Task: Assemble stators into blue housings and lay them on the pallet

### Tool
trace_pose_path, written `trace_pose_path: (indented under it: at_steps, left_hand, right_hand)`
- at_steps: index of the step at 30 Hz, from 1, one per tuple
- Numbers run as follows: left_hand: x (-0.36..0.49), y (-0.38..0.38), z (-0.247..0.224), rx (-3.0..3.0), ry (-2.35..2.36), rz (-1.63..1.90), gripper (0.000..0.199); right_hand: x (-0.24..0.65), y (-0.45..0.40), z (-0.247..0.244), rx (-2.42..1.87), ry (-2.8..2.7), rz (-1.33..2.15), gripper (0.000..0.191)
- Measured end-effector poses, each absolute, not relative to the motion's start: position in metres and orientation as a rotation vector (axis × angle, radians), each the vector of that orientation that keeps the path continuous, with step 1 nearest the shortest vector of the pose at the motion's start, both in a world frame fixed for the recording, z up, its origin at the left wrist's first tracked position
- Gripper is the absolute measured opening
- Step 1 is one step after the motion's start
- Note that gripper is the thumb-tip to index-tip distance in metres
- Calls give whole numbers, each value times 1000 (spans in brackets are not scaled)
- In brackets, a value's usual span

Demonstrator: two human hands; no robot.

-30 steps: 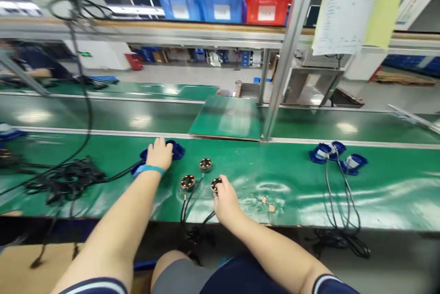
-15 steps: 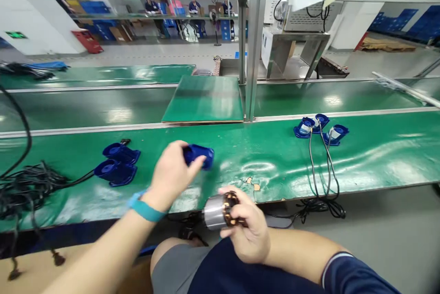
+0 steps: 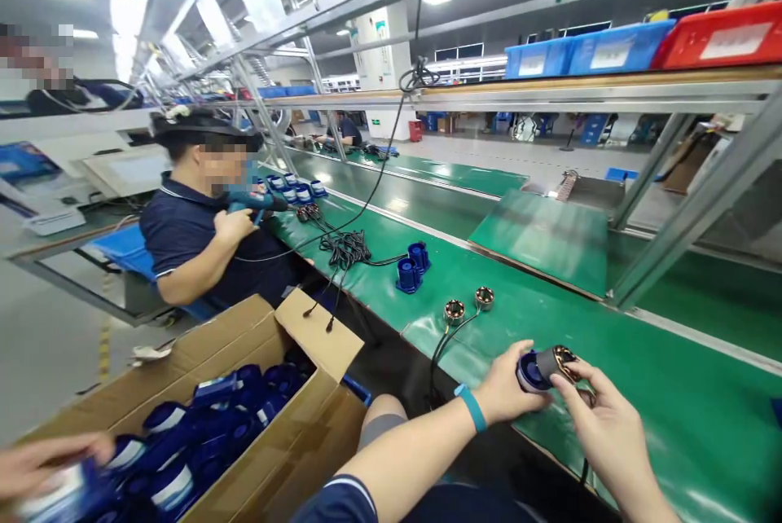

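Observation:
My left hand (image 3: 510, 386) is closed round a blue plastic motor housing (image 3: 530, 373), held above the green bench near its front edge. In my right hand (image 3: 604, 417) is a motor stator (image 3: 555, 362), a grey metal ring with copper windings, gripped by fingers and thumb. One end of the stator sits at the housing's mouth; how far inside it reaches I cannot tell. A black cable hangs below my right hand. To the left lie two more stators (image 3: 454, 311) with cables, and beyond them stand two blue housings (image 3: 409, 274).
A cardboard box (image 3: 305, 433) of blue housings stands at lower left, where another person's hand (image 3: 58, 458) holds a labelled one. A co-worker (image 3: 195, 221) holds a power tool (image 3: 260, 201). Cables (image 3: 345, 248) lie bundled on the bench (image 3: 684, 393).
The view has swung left, bringing the box and co-worker into sight. My hands, apart before, have come together, with the stator now at the housing's mouth.

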State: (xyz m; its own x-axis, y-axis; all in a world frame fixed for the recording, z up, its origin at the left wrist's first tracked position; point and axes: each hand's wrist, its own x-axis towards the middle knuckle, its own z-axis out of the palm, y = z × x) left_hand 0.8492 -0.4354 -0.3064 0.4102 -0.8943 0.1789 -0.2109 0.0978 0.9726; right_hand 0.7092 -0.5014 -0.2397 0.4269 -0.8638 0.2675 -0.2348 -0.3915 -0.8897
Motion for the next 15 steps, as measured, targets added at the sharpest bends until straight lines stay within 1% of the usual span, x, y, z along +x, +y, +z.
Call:
trace_pose_path:
  at_steps: [3,7,10,13,15]
  left_hand:
    - [850,-429,-306,1454,-1105,-580,71]
    - [853,-424,-310,1505,-1079,-494,60]
    - [856,-425,-318,1513,-1077,-457,56]
    - [855,-430,-326,1475,-1080,-435,61]
    - [853,-435,-328,1436,-1065,-418,60]
  right_hand:
    - [726,-504,-248,-2111,878,-939,45]
    - [739,-504,-252,-2360,700,-875,35]
    - [741,-502,-252,-2455,685,-814,30]
    - [740,-499,-250,-2486,736,-782,27]
    - [738,-498,-245,-2511,740,-746,20]
